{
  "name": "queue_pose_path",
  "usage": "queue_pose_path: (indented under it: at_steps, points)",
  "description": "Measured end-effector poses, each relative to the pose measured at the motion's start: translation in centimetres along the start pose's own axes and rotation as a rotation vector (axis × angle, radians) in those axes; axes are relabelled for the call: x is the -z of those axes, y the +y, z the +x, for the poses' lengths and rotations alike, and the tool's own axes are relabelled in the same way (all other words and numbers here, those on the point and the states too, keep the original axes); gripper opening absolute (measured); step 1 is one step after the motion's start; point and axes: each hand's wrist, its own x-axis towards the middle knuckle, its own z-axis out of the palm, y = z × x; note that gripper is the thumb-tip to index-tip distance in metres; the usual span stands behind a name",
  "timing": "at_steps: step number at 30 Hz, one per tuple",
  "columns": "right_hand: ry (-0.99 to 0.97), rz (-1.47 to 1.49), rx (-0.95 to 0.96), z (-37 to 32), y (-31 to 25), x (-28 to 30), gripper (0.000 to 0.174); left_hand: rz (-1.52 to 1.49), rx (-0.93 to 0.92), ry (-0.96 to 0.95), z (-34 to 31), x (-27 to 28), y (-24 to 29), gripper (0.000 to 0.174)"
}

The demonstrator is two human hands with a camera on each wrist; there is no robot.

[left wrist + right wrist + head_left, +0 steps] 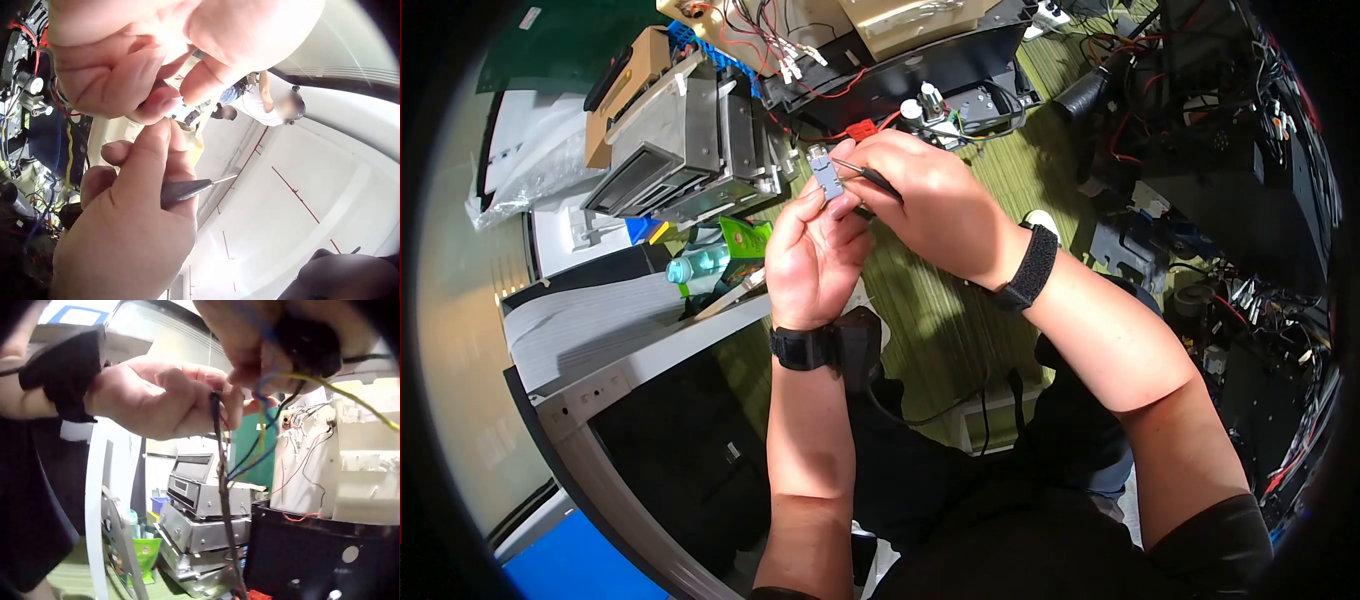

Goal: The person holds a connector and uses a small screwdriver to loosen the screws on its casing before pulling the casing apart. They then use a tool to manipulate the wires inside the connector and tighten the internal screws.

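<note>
Between its fingertips my left hand (812,265) pinches a small grey connector block (828,175) with a metal end. My right hand (930,190) is close against it from the right, thumb and fingers curled round a slim screwdriver (187,190) with a dark handle and thin metal shaft. In the head view the shaft points at the block's side. A dark cable (224,481) hangs below the left fingers in the right wrist view, with thin blue, yellow and black wires (265,440) branching from it towards my right hand. The fingers hide much of the block in both wrist views.
Stacked metal boxes (670,150) stand at the left, near a pale blue bottle (697,265) and a green packet (745,238). A black case (880,80) with loose wires is ahead. Dark equipment and cables (1240,300) fill the right side.
</note>
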Motion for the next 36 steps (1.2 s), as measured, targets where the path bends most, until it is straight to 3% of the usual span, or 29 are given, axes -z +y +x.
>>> queue_pose_path:
  at_steps: [3, 5, 9, 11, 21, 23, 24, 26, 27, 32, 34, 36]
  points:
    - [-0.035, -0.028, -0.013, -0.1, 0.2, 0.2, 0.022, 0.01, -0.003, 0.02, 0.0, 0.0, 0.0, 0.046]
    - [-0.056, -0.05, -0.034, -0.1, 0.3, 0.4, 0.022, 0.006, 0.03, 0.001, 0.0, 0.0, 0.2, 0.023]
    - [-0.126, -0.069, -0.03, 0.1, 0.7, 0.8, 0.022, -0.01, 0.056, -0.005, 0.0, 0.4, 0.3, 0.023]
    - [-0.139, -0.07, -0.039, 0.2, 0.7, 0.8, 0.021, 0.066, 0.03, 0.016, 0.1, 0.3, 0.1, 0.04]
    - [-0.159, -0.062, -0.113, 0.3, 0.6, 0.9, 0.025, 0.12, 0.012, -0.025, 0.2, 0.4, -0.1, 0.041]
    - [-0.164, -0.061, -0.106, 0.2, 0.5, 0.9, 0.025, 0.109, 0.024, 0.008, 0.2, 0.1, -0.1, 0.041]
    - [-0.178, -0.057, -0.099, 0.3, 0.6, 0.9, 0.025, 0.151, 0.006, 0.126, 0.1, -0.7, -0.3, 0.042]
    - [-0.191, -0.061, -0.085, 0.3, 0.7, 1.0, 0.025, 0.068, 0.063, -0.022, 0.2, 0.4, 0.1, 0.022]
    - [-0.223, -0.084, -0.103, 0.2, 0.6, 1.0, 0.023, 0.079, 0.057, -0.004, 0.2, 0.3, 0.1, 0.021]
    - [-0.268, -0.143, -0.106, 0.1, 0.0, 1.2, 0.024, 0.055, 0.033, 0.015, 0.1, -0.1, 0.0, 0.022]
    - [-0.216, -0.089, -0.093, 0.1, 0.5, 0.7, 0.026, 0.138, 0.012, 0.107, -0.1, -0.3, -0.1, 0.037]
    - [-0.174, -0.018, -0.184, 0.1, 0.3, 0.5, 0.026, 0.155, 0.002, 0.144, -0.1, -0.6, 0.1, 0.035]
